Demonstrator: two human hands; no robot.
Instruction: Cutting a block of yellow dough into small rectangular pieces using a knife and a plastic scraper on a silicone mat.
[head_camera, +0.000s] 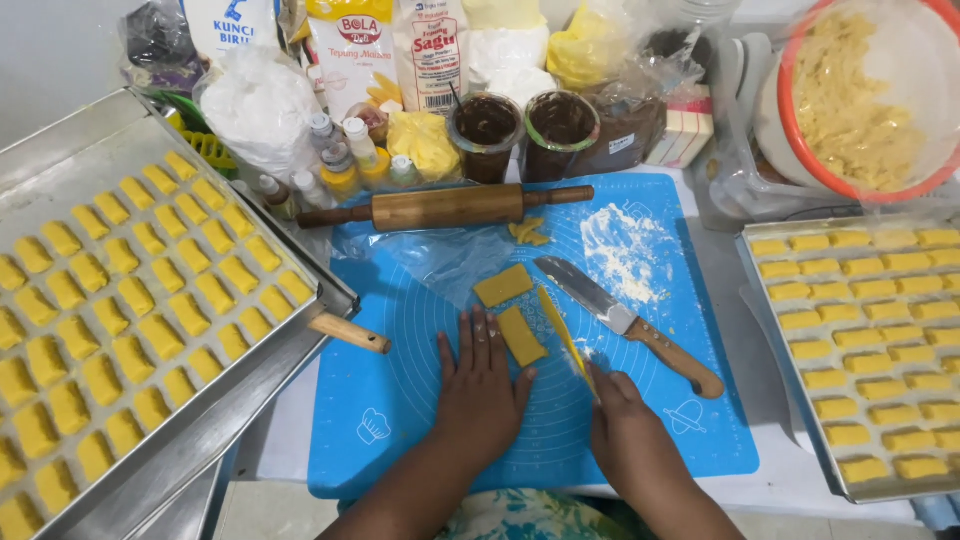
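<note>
My left hand (480, 385) lies flat, fingers together, on the blue silicone mat (400, 400), touching the left side of a rectangular piece of yellow dough (522, 335). My right hand (628, 420) grips a thin yellow ruler-like strip (563, 335) that slants up along the right side of that dough piece. A second, squarer dough piece (502, 285) lies just beyond it. A knife (620, 318) with a wooden handle rests on the mat to the right of the strip.
A wooden rolling pin (445, 207) lies across the mat's far edge, beside a flour patch (625, 250). Metal trays of shaped yellow pieces stand at left (300, 345) and right (800, 440). Bags, bottles, two brown cups and an orange-rimmed bowl (800, 150) crowd the back.
</note>
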